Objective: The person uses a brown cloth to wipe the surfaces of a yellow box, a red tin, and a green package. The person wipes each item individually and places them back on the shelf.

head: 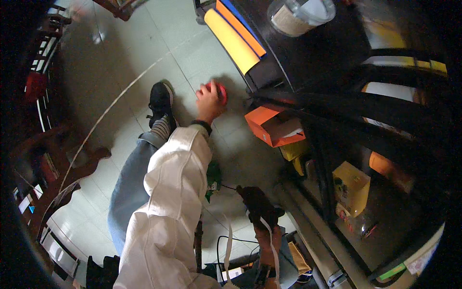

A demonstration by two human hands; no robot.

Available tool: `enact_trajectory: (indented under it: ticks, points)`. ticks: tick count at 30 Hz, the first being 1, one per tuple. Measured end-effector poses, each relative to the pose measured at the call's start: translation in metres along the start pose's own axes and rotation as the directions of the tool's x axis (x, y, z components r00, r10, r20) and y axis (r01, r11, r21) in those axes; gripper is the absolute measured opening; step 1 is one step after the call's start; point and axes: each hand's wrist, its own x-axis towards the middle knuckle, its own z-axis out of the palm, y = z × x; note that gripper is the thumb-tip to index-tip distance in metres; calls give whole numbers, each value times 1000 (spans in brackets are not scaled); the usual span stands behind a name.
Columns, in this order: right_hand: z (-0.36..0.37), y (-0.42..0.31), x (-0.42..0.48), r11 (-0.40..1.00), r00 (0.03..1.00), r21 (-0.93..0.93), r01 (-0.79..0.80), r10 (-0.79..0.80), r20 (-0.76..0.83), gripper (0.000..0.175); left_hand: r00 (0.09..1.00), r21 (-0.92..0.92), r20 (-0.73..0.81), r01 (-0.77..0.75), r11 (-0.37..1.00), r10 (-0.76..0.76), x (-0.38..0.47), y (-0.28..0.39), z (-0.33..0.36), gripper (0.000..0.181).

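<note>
My left hand (210,102), in a cream sleeve with a dark band at the wrist, reaches low over the tiled floor. Its fingers curl over a small red object (223,94), whose kind I cannot tell. At the lower right, my right hand (267,236) is in shadow and grips a dark brown object (255,202), blurred and partly hidden. A pale strap (271,234) runs along that hand. Between the arms, a green object (213,177) lies low, partly behind the left sleeve. An open orange box (269,126) is to the right of my left hand.
A black chair (325,95) and dark tabletop (310,43) fill the right. Rolled yellow sheet (232,39) and orange and blue sheets lie at its edge, near a clear tub (294,20). A yellow box (352,188) stands lower right. Carved wooden furniture (77,166) is left; cables (218,249) hang below.
</note>
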Motion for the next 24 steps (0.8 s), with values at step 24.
enact_trajectory:
  ticks: [24]
  points:
    - [6, -108, -271, 510, 799, 827, 234, -586, 136, 68, 836, -981, 152, 65, 180, 528, -412, 97, -349, 96]
